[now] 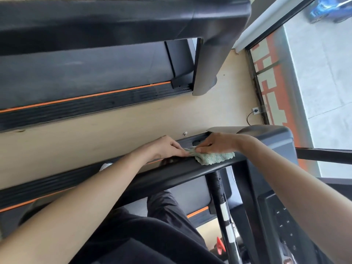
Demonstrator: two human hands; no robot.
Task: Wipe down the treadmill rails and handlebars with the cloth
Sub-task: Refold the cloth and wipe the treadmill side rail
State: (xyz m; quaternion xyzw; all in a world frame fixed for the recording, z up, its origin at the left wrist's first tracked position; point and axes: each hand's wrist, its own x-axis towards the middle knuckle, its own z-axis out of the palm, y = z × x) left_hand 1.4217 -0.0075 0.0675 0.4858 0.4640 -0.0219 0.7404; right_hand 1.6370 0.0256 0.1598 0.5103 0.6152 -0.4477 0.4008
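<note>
A pale green cloth (pixel 213 157) lies crumpled on the black left handrail (pixel 171 173) of the treadmill I stand on. My left hand (pixel 165 147) pinches the cloth's left edge with its fingertips. My right hand (pixel 219 143) pinches the cloth from above, thumb and fingers curled onto it. Both hands meet over the rail, just before it joins the grey console upright (pixel 274 138). The control panel (pixel 285 225) with its buttons is at the lower right.
A second treadmill stands to the left, with its black handrail (pixel 114 21), grey upright (pixel 209 69) and orange-striped side rail (pixel 85 103). Pale wood floor (pixel 114 130) lies between the machines. A glass wall (pixel 314 73) and a floor socket (pixel 255 110) are ahead.
</note>
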